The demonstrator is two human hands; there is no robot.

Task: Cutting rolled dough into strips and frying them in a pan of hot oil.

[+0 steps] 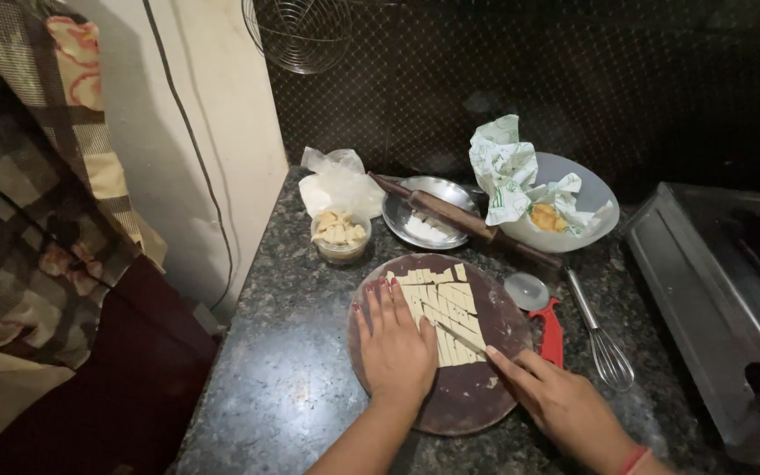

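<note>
Dark speckled granite countertop [292, 369] is carrying a round brown wooden board [468, 400]. Pale flat dough cut into strips [447, 303] is lying on the board's upper half. On the board's left part, the left hand [395, 339] is pressing flat with fingers spread. At the board's right edge, the right hand [565, 406] is gripping a thin knife [461, 338], whose blade is crossing the strips.

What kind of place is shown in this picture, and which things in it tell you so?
Most likely a home kitchen. A round board with rolled dough cut into strips lies on a dark stone counter, with a rolling pin and a whisk near it. The left hand presses the dough; the right hand holds a knife.
</note>
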